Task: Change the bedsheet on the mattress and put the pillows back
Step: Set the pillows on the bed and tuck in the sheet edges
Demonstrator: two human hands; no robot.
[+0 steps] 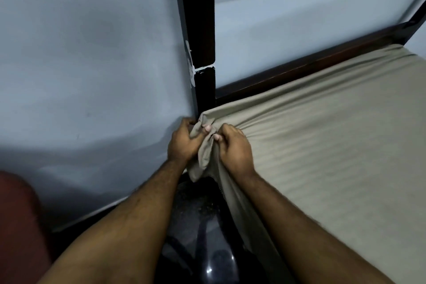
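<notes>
Beige bedsheet [322, 145] corner bunched in both hands, mattress hidden beneath.

Pale blue-grey painted wall [87, 53] fills the upper left of the frame, pretty dim light. Dark wooden bed frame post [202, 30] runs up the middle. Dark speckled glossy floor [200, 219] at bottom centre, something reddish-brown [18, 226] lower left.

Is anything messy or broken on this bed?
Yes. The bedpost has a pale cracked gap with chipped paint. The beige sheet is bunched at that corner, gripped by the left hand and right hand, not smooth yet.
</notes>
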